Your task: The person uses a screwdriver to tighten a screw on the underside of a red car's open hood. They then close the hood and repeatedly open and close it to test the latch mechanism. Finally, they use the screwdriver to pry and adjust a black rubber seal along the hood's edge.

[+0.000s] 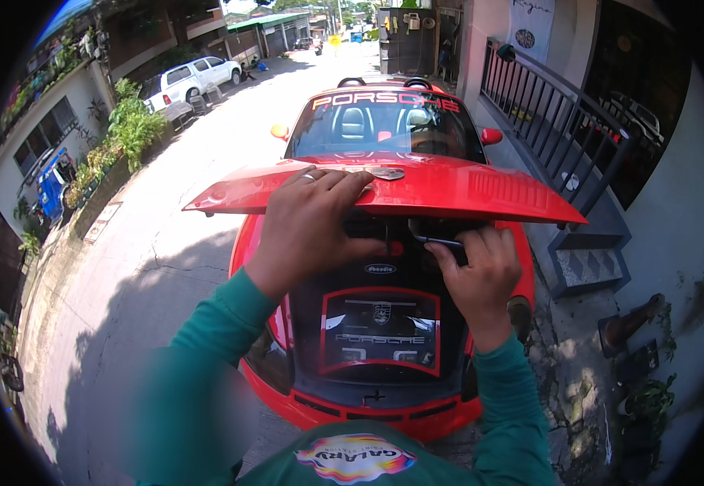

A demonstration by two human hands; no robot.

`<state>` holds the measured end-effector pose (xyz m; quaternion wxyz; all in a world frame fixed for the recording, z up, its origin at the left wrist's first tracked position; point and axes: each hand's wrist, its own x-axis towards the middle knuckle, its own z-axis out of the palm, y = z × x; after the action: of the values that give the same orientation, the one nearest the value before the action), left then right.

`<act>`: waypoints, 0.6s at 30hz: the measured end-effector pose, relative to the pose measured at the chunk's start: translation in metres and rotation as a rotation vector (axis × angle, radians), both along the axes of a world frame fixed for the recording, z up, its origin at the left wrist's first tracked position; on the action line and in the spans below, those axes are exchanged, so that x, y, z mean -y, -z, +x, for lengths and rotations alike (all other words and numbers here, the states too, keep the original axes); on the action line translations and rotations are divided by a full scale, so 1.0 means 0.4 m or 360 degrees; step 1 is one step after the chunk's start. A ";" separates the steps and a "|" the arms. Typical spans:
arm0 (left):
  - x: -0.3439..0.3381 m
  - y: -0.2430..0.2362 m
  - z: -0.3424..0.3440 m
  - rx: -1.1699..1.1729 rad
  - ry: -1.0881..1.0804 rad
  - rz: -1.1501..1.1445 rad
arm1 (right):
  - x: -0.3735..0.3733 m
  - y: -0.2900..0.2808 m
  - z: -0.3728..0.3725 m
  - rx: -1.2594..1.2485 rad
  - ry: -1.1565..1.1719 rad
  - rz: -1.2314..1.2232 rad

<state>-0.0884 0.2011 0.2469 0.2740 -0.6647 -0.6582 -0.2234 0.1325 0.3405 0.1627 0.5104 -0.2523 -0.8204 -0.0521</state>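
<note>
The raised red front hood [465, 190] of a convertible car stretches across the middle of the view. My left hand [307, 223], wearing a ring, grips its front edge, fingers on top beside a metal emblem [387, 173] and thumb below the lip. Under the same edge, right of centre, my right hand [486, 271] pinches a thin bent metal tool [441, 240], whose far end reaches up beneath the hood. What that end touches is hidden in shadow. Below both hands lies the open front trunk, with a red-framed clear panel [380, 363] set in its black lining.
The windshield [384, 130] rises behind the hood. On the right, a dark metal railing [558, 121] and tiled steps [587, 267] stand close to the car. A concrete road [182, 211] runs along the left, with a parked white pickup [198, 81] farther off.
</note>
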 end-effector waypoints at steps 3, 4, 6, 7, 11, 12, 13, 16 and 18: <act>0.003 0.001 -0.002 -0.0009 -0.0030 -0.0038 | -0.037 0.012 -0.012 -0.0069 -0.0137 0.0079; 0.002 0.001 -0.003 -0.0016 -0.0034 -0.0057 | -0.056 0.035 -0.013 -0.0071 -0.0284 -0.0169; 0.003 0.002 0.004 -0.0017 -0.0005 -0.0030 | -0.107 0.076 -0.033 -0.0090 -0.0600 -0.0635; 0.004 0.007 0.007 -0.0012 0.0004 -0.0025 | -0.117 0.094 -0.047 -0.0145 -0.0676 -0.0734; -0.002 0.000 0.018 0.0031 -0.0072 -0.0090 | -0.156 0.158 -0.105 -0.0302 -0.0962 -0.0972; -0.004 0.000 0.019 0.0024 -0.0078 -0.0084 | -0.169 0.177 -0.124 -0.0329 -0.1029 -0.0991; -0.008 0.004 0.022 0.0019 -0.0078 -0.0080 | -0.182 0.209 -0.144 -0.0446 -0.1217 -0.1175; -0.005 -0.001 0.031 0.0066 -0.0128 -0.0155 | -0.198 0.264 -0.196 -0.0761 -0.1732 -0.1603; -0.004 0.003 0.026 0.0018 -0.0126 -0.0136 | -0.182 0.279 -0.225 -0.0913 -0.1998 -0.1752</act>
<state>-0.0782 0.2029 0.2457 0.2504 -0.6478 -0.6945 -0.1879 0.0423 0.4133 0.0511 0.4371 0.0315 -0.5565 0.7058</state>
